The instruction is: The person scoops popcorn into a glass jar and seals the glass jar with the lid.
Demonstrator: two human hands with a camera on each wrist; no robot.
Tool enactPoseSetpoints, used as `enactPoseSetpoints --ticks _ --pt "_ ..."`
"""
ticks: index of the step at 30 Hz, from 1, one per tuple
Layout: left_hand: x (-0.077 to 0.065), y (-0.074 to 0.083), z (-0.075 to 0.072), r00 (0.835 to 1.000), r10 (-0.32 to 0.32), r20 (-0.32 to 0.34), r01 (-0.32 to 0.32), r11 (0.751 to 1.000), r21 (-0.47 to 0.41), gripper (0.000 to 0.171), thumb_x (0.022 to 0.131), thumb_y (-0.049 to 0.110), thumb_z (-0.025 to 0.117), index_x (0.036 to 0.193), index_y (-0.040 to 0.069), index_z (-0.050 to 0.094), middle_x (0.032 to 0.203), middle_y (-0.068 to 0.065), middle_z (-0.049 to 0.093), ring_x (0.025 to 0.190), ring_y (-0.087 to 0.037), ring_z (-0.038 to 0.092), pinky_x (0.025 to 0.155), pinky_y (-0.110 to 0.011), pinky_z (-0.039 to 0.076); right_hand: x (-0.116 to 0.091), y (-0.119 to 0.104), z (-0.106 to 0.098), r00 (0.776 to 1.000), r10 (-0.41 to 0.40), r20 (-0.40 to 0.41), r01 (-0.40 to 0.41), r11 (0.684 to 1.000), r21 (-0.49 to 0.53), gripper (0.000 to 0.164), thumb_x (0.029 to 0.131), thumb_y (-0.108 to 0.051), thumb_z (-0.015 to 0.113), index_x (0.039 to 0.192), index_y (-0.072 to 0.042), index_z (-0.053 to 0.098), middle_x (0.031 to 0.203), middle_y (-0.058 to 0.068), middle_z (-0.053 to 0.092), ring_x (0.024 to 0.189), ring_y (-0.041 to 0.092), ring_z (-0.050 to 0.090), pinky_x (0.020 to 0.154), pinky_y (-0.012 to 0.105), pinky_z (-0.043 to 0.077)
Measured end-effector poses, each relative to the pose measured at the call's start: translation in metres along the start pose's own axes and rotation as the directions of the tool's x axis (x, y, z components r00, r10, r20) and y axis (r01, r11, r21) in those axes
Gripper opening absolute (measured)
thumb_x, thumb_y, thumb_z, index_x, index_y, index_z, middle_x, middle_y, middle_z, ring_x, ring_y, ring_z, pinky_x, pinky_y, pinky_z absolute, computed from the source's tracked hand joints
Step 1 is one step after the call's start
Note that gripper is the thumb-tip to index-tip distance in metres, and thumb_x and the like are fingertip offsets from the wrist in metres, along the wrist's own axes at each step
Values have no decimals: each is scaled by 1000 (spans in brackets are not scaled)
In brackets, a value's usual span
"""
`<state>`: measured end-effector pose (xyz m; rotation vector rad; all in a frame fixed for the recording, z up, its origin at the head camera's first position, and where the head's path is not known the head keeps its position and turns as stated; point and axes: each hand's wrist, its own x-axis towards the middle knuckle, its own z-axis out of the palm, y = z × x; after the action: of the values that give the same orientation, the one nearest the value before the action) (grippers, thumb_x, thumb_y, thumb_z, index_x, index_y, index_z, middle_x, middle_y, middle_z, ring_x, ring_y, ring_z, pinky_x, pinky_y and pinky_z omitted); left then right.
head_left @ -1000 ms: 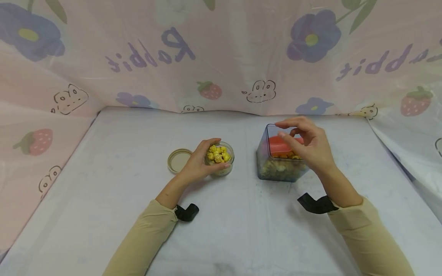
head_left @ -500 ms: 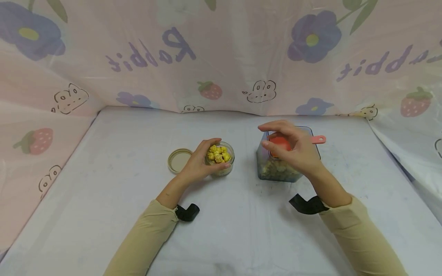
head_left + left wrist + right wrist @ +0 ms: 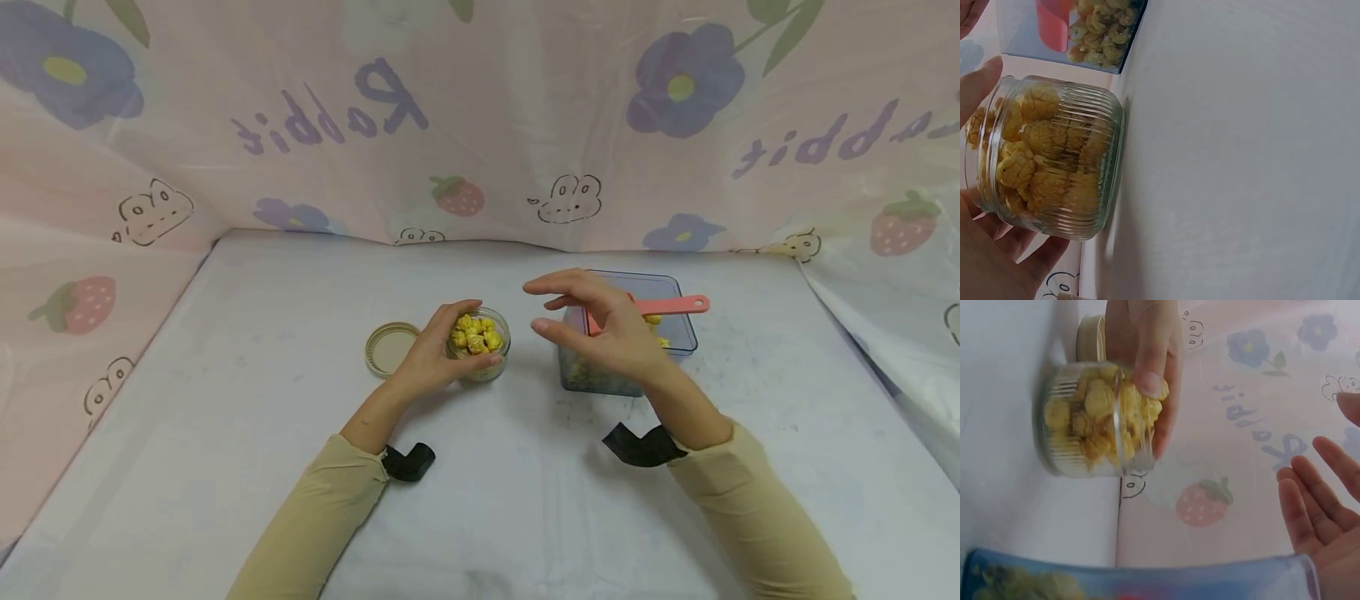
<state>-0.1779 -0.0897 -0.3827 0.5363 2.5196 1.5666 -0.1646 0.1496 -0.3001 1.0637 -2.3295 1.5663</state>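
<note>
Left wrist view, scoop bowl [image 3: 1054, 26], partly hidden in head view by right hand [image 3: 613, 332], fingers apart, left hand [image 3: 437, 352] gripping jar [image 3: 1059, 159], lid [image 3: 389, 348] nearer desk's [image 3: 157, 467] left edge

On the counter [image 3: 495, 517], the jar [image 3: 487, 373], with popcorn [image 3: 476, 335] inside, stood between the lid [image 3: 387, 350] on its left and the container [image 3: 592, 379] on its right. The scoop [image 3: 675, 306] sat in the container, its handle over the right rim.

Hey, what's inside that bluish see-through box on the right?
The box holds popcorn and a red scoop, its handle sticking out. In the head view, the right hand hides much of both; anything buried underneath can't be seen.
</note>
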Motion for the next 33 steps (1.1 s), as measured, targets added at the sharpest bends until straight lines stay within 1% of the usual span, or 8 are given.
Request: enactPoseSetpoints --ticks 3,10,16,20,26,33 --pt "0 0 0 1000 -6 1 6 1000 0 78 81 33 78 145 20 36 143 -4 40 133 -23 39 113 -48 29 0 -1 4 1000 6 12 -6 1000 -5 39 80 5 70 118 1 63 120 11 62 112 14 56 92 25 50" --pt "0 2 0 1000 -18 1 18 1000 4 78 81 32 77 145 19 36 143 -4 40 132 -24 40 113 -49 30 0 -5 17 998 27 52 -27 999 -18 38 83 -2 71 120 -6 64 121 5 62 115 14 54 93 31 51" --pt "0 1 0 1000 -8 10 8 1000 5 76 82 30 76 146 19 35 143 -7 39 132 -26 40 112 -50 31 -1 -3 30 997 42 67 -42 999 -1 42 84 -1 71 124 -5 61 123 10 60 117 16 53 97 39 50" --pt "0 0 -1 1000 3 8 -3 1000 5 76 83 28 76 146 18 35 142 -6 40 131 -25 41 112 -49 31 -3 1 39 997 63 48 -63 998 0 48 82 -2 73 128 -5 58 127 8 58 122 18 51 101 36 47" --pt "0 0 0 1000 6 18 -6 1000 -2 78 83 30 76 147 17 33 142 -5 40 134 -23 37 114 -49 27 -7 8 48 993 116 21 -116 993 -19 55 83 -3 73 134 -5 52 135 7 53 129 19 46 105 36 44" --pt "-1 -1 0 999 46 18 -46 999 -19 76 84 22 75 147 12 33 141 -9 40 134 -26 38 114 -49 27 -13 12 52 987 158 34 -156 986 -59 69 85 -10 72 145 -10 40 149 3 41 138 18 38 109 36 39"
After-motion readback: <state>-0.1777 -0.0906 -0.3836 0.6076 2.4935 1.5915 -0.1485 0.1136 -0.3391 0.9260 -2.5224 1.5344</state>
